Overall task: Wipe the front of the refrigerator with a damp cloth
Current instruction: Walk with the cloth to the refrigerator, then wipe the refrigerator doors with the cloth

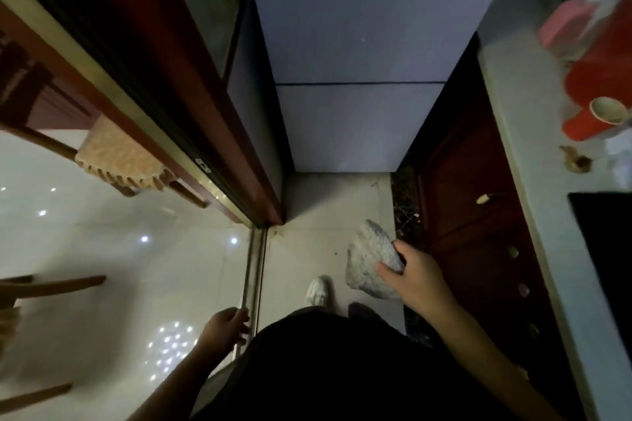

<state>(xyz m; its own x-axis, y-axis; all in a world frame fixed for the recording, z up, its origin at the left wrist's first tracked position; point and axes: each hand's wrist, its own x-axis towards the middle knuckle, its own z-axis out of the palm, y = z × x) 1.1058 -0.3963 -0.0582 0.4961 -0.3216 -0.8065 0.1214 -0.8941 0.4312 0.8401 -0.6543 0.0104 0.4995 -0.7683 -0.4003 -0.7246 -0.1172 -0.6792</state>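
The grey refrigerator front [359, 44] rises straight ahead, split by dark horizontal seams into door panels. My right hand [415, 272] hangs low on the right and holds a crumpled grey cloth [369, 261] by its edge, well below the refrigerator's bottom edge and apart from it. My left hand [225, 325] is low on the left with its fingers loosely curled, beside the metal floor track of a sliding door; it holds nothing I can see.
A red-brown sliding door frame [191, 89] stands on the left. Dark red cabinet doors [478, 215] and a pale countertop [533, 133] with red cups [595, 120] run along the right. A wooden chair [113, 154] stands beyond the glass. A white shoe [318, 290] is on the tiled floor.
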